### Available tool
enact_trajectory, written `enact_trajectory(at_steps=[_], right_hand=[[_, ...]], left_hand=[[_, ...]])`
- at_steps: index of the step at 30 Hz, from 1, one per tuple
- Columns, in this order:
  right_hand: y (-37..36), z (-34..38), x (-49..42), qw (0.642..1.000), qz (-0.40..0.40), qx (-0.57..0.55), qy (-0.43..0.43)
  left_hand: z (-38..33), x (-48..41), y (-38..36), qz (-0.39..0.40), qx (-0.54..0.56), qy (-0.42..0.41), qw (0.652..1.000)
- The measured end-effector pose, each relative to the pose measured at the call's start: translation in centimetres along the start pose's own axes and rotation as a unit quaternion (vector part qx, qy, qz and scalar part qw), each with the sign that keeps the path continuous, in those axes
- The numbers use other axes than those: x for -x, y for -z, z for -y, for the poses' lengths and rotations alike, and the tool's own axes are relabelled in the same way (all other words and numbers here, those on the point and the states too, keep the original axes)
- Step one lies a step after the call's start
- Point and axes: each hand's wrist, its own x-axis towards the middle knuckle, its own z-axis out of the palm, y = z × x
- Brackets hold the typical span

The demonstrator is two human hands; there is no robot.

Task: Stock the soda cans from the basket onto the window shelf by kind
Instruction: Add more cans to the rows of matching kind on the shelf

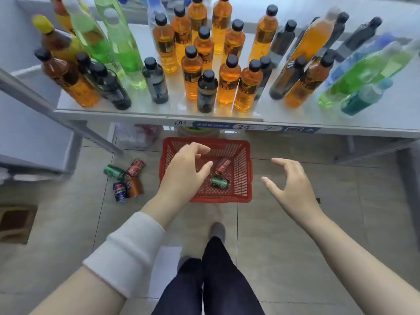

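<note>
I am hovering my left hand [184, 173] over the red basket [246, 169], right hand [293, 185] beside it, both wide open and empty, a red can [222, 166] and green can [220, 182] lying beneath, four cans [126, 180] on the floor [68, 223] leftward, none showing on the shelf [363, 123] ahead.

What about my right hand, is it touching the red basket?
Apart. The head view shows bare floor tile between the right hand and the right wall of the red basket; the hand holds nothing.
</note>
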Motion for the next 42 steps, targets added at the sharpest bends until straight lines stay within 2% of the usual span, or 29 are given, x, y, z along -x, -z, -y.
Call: enact_trajectory(at_steps=[4,8,11,15,20,26,29,32,38,42], right_hand=[[-7.6,-5.9,-2.6,0.99,0.104,-0.019,-0.093],[-17.8,-12.8,-7.1,0.973,0.183,-0.01,-0.138],[-26.8,-19.2,-12.4,0.967,0.202,-0.003,-0.156],[-35.2,-25.3,-19.9,0.966,0.213,0.076,-0.127],[-45.4,-32.4,-26.6,0.927,0.278,0.234,-0.097],[-50.3,-35.9,-27.7,0.917,0.282,0.264,-0.101],[-50.7,-36.2,-28.0,0.922,0.282,0.243,-0.106],[-50.2,-36.2,-28.3,0.927,0.289,0.201,-0.128],[-47.3,-35.5,-27.1,0.95,0.247,0.092,-0.166],[-43.7,-33.0,-24.6,0.963,0.207,0.057,-0.161]], left_hand=[[6.7,-2.1,-7.4,0.049,0.06,0.115,0.99],[15.7,-5.4,-16.4,0.111,0.1,0.217,0.965],[24.1,-10.3,-24.7,0.175,0.106,0.276,0.939],[32.0,-17.8,-33.0,0.209,0.034,0.247,0.946],[39.3,-24.9,-42.5,0.231,-0.031,0.162,0.959],[44.7,-28.9,-49.6,0.235,-0.058,0.105,0.964],[44.7,-29.2,-49.7,0.246,-0.079,0.107,0.96],[44.2,-29.4,-48.8,0.254,-0.029,0.121,0.959],[43.2,-28.1,-45.0,0.182,0.071,0.169,0.966],[40.7,-24.9,-39.8,0.158,0.083,0.159,0.971]])
